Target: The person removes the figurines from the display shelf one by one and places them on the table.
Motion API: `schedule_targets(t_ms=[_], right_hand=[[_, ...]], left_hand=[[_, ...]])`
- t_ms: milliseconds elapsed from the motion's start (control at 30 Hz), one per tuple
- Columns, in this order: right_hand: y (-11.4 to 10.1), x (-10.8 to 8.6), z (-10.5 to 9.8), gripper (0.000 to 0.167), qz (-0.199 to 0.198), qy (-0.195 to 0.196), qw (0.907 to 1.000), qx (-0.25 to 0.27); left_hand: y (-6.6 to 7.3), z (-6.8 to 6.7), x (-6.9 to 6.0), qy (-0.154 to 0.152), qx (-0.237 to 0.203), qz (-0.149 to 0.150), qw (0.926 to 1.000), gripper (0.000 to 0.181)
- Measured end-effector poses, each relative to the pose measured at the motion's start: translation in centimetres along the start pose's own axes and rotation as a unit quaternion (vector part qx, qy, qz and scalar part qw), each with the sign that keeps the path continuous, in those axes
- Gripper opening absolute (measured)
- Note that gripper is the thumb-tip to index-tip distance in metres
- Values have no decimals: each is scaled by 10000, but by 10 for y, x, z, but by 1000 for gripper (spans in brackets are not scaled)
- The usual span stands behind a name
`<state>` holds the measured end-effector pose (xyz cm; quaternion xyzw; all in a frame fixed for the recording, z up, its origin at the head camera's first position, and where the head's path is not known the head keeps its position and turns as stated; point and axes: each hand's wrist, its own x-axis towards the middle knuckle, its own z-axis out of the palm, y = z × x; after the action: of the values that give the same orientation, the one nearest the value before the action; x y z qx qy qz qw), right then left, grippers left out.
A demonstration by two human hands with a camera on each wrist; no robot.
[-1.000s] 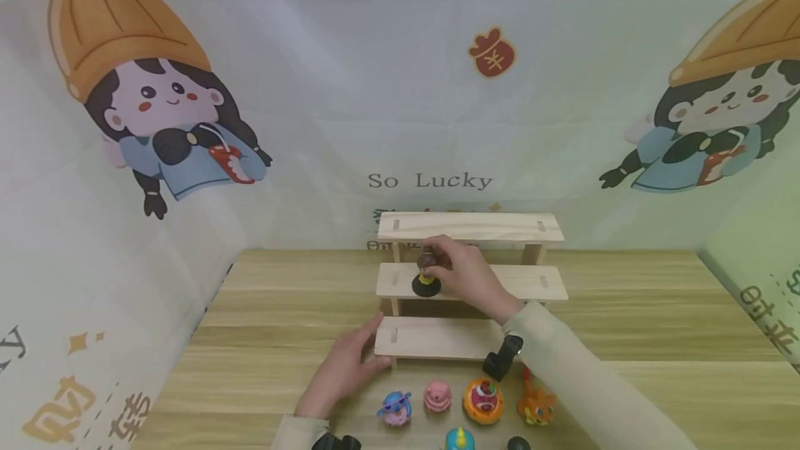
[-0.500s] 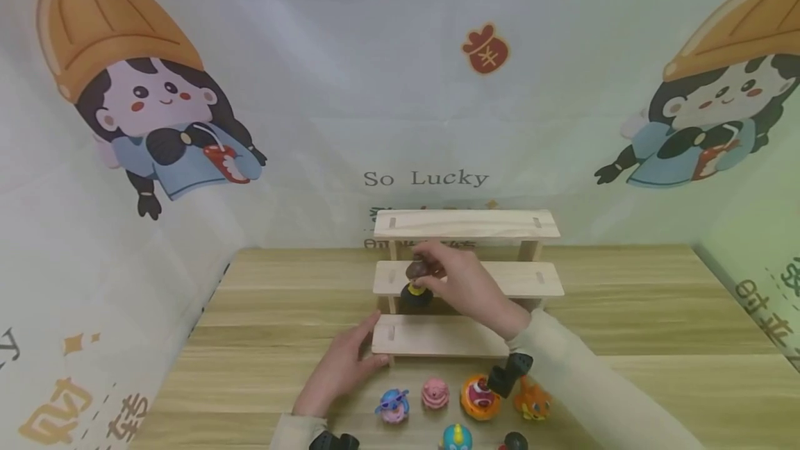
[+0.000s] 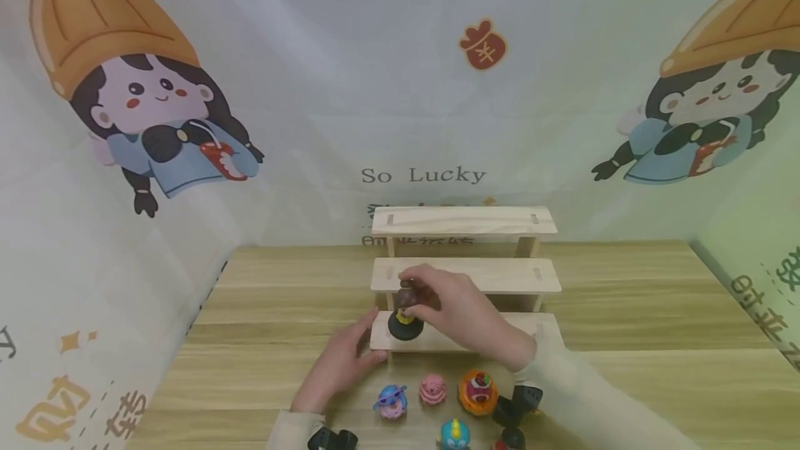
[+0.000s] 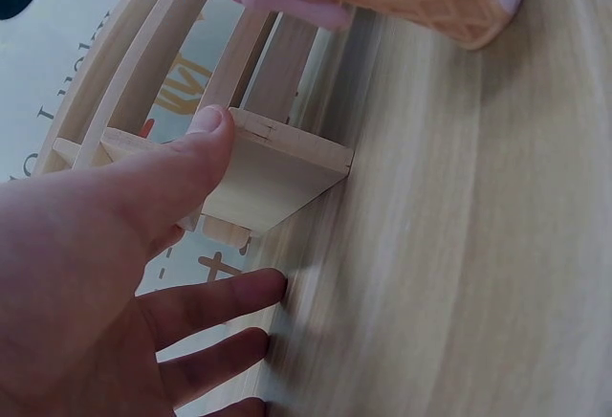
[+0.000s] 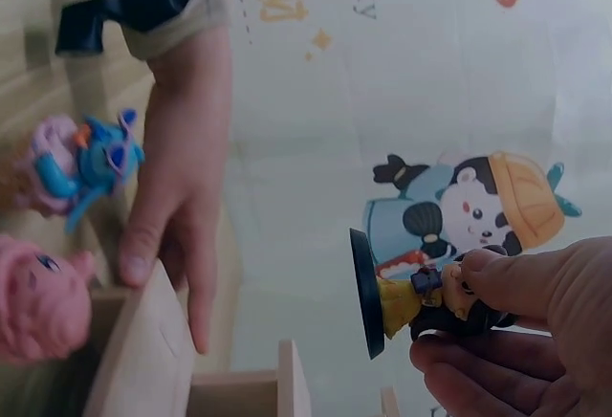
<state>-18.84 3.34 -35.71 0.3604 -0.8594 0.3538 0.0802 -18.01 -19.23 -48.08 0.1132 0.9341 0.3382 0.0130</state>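
Note:
My right hand [image 3: 459, 307] pinches a small figurine [image 5: 426, 302] by its dark-haired head, between thumb and fingers. The figurine has a yellow dress and a round black base. In the head view it is over the left end of the lowest step of a three-tier wooden display stand [image 3: 481, 221]; in the right wrist view its base looks apart from the wood. My left hand [image 3: 342, 367] touches the left end of that lowest step. Its thumb [image 4: 212, 130] lies against the plank's edge, and the other visible fingers are straight and spread.
In front of the stand are a blue toy with sunglasses [image 3: 392, 401], a pink toy [image 3: 432, 389], an orange round toy with a cake-like top [image 3: 478, 392], a blue toy with a yellow crest [image 3: 455, 434] and a dark-topped toy [image 3: 513, 438]. A printed cloth [image 3: 312, 89] hangs behind.
My right hand has brought the figurine down and toward me, from the middle step to over the lowest step's left end. My left hand keeps its place at the stand.

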Motion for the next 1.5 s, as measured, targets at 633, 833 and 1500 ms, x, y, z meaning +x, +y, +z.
schedule_targets(t_ms=[633, 833, 1500], right_hand=[[-28, -55, 43, 37, -775, -765, 9916, 696], [-30, -69, 56, 27, -688, -1287, 9836, 1063], [-26, -102, 107, 21, -1011, -1726, 9795, 248]], left_hand=[[0, 1, 2, -21, -75, 76, 9999, 72], [-1, 1, 2, -68, -133, -78, 9999, 76], [-3, 2, 3, -44, -69, -17, 10000, 77]])
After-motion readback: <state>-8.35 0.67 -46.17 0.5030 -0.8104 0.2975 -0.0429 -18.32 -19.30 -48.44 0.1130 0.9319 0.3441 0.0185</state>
